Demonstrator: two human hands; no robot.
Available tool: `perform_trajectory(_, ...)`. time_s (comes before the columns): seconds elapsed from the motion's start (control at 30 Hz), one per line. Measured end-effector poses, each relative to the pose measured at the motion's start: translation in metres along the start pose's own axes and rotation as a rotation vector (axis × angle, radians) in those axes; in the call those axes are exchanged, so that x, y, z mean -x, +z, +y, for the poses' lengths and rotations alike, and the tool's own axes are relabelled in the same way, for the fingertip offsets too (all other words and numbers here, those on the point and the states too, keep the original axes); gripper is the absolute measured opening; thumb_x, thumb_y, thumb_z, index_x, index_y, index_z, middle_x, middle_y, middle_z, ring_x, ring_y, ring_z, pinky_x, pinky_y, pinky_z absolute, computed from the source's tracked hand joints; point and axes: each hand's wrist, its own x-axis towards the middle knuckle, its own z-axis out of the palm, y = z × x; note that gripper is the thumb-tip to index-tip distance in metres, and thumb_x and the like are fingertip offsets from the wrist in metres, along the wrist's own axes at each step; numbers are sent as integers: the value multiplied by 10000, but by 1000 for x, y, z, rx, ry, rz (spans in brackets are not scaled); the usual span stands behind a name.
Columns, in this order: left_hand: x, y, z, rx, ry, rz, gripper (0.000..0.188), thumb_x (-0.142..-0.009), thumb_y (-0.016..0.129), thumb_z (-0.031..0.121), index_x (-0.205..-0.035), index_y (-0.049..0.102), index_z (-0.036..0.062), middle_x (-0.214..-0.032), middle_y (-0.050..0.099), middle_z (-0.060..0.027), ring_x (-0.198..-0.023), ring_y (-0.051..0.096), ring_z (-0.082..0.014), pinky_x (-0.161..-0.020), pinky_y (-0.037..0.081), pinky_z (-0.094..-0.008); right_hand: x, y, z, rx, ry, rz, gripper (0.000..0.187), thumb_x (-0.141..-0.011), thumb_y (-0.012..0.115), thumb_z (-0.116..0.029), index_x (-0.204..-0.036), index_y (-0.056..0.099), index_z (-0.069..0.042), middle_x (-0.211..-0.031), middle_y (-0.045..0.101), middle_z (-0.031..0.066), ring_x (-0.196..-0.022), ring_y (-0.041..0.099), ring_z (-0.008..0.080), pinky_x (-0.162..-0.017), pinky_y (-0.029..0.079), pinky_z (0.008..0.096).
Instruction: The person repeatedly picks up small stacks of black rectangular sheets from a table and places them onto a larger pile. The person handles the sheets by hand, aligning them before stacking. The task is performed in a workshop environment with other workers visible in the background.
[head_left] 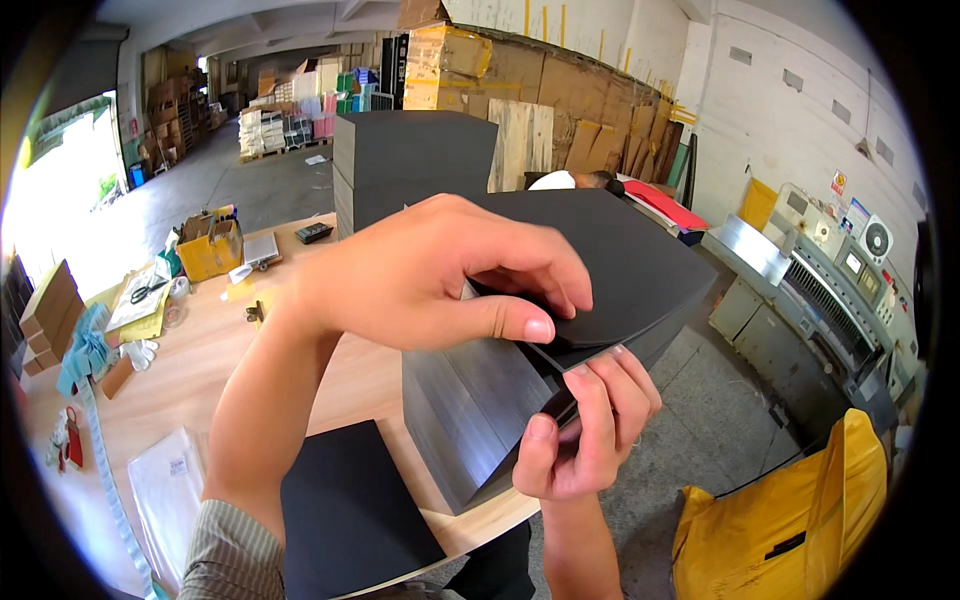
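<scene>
Left hand [430, 270] is up front, thumb and curled fingers apart, over the near corner of the black sheet stack [620, 240]. Right hand [585, 460] is just below and right, fingertips on the stack's edge; can't tell from here if it's really pinching sheets. Stack stands on the wooden table [350, 385], directly under the grip. Flat black piece [355, 510] lies lower left, taller dark stack [420, 160] beyond.
</scene>
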Motion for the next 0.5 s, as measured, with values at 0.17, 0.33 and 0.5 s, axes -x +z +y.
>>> perform_trajectory(0.17,8,18,-9,-182,223,298,135,-939,614,-61,-887,667,51,-1057,752,-195,-806,743,-217,-696,592,-309,-1,4,-1,-6,7,22,321,-844,644,-258,-1104,707,-81,-1141,658,84,-1111,595,285,-932,349,392)
perform_trajectory(0.33,11,18,-6,-477,299,251,284,-766,634,-115,-911,765,92,-1036,761,-154,-725,721,-223,-615,555,-268,-2,3,-2,-8,12,24,313,-846,647,-259,-1098,711,-85,-1137,659,78,-1115,593,278,-935,346,390)
perform_trajectory(0.5,8,12,2,-276,283,183,225,-823,703,-69,-958,797,83,-999,765,-118,-746,732,-218,-602,550,-270,-2,3,-3,-14,16,24,313,-838,654,-258,-1091,714,-82,-1127,659,73,-1111,592,273,-939,340,387)
